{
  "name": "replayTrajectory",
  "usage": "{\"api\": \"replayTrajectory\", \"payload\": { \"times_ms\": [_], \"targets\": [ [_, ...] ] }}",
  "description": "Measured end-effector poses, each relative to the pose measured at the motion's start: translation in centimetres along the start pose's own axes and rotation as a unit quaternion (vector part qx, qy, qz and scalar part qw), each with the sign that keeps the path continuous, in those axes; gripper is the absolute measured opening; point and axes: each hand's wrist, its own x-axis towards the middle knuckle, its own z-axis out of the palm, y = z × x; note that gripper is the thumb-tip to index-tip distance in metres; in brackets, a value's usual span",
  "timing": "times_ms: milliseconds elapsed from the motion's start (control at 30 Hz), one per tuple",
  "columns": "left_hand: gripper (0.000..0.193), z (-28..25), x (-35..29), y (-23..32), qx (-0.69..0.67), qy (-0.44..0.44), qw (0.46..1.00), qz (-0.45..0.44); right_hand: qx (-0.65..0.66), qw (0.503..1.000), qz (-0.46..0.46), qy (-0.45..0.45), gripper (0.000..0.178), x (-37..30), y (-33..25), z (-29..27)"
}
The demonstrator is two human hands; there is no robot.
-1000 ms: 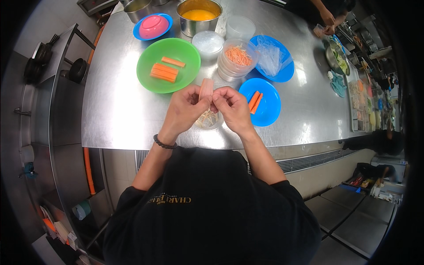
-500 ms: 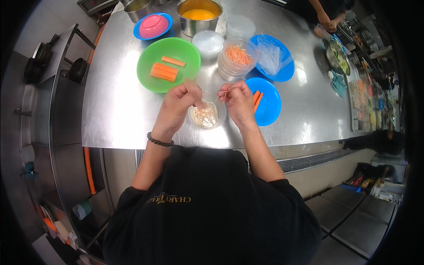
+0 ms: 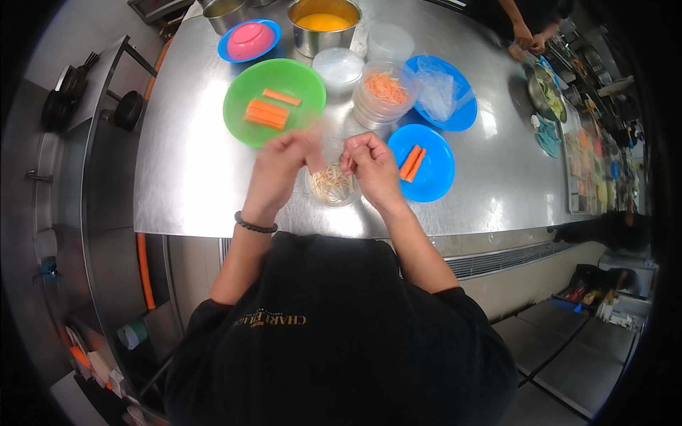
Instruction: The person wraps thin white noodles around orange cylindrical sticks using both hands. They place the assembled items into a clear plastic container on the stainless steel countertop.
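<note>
A clear round tub (image 3: pixel 312 192) with pale shreds (image 3: pixel 331 184) in it stands just below my two hands. My left hand (image 3: pixel 284 162), smeared by motion, pinches a pale piece of crab stick over the tub's left side. On the other side, my right hand (image 3: pixel 373 167) has thumb and fingers pinched together on what looks like a thin crab stick shred, mostly hidden. Beyond my left hand a green plate (image 3: pixel 238 92) carries several orange crab sticks (image 3: pixel 268 113). To the right, more orange sticks (image 3: pixel 412 165) lie in a blue bowl (image 3: pixel 439 167).
Behind the hands, stacked clear tubs (image 3: pixel 369 113) hold orange shreds (image 3: pixel 386 86). A blue plate (image 3: pixel 465 117) bears clear plastic bags (image 3: pixel 437 92). A lidded tub (image 3: pixel 337 67), a steel pot (image 3: pixel 305 44) and a pink bowl (image 3: pixel 250 41) stand farther back. Another person's hands (image 3: pixel 526 37) work at far right.
My right hand has shifted slightly left, closer to the left hand, uncovering more of the sticks in the blue bowl. The left hand is now blurred over the tub.
</note>
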Motion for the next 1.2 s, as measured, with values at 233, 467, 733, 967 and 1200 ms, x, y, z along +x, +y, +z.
{"api": "replayTrajectory", "payload": {
  "times_ms": [233,467,733,967,1200],
  "targets": [
    [0.015,-1.3,0.1,1.2,-0.046,0.000,0.999,-0.002,0.038,0.999,-0.032,-0.015,0.011,0.1,-0.6,-3.0],
    [0.018,0.8,0.3,0.1,-0.003,-0.022,1.000,-0.017,-0.083,0.990,0.016,-0.113,0.018,-0.9,-1.8,1.1],
    [0.017,-1.6,0.8,-0.1,-0.042,-0.003,0.999,0.019,-0.076,0.994,0.006,-0.081,0.012,-1.0,-0.1,-0.4],
    [0.019,-2.5,0.6,1.7,-0.007,0.041,0.998,0.045,-0.581,0.761,-0.232,-0.172,0.014,-1.5,2.5,-1.3],
    [0.021,-1.1,0.1,-0.3,0.026,0.020,0.999,0.020,-0.592,0.792,-0.036,-0.145,0.017,-1.7,-1.4,0.3]
  ]
}}
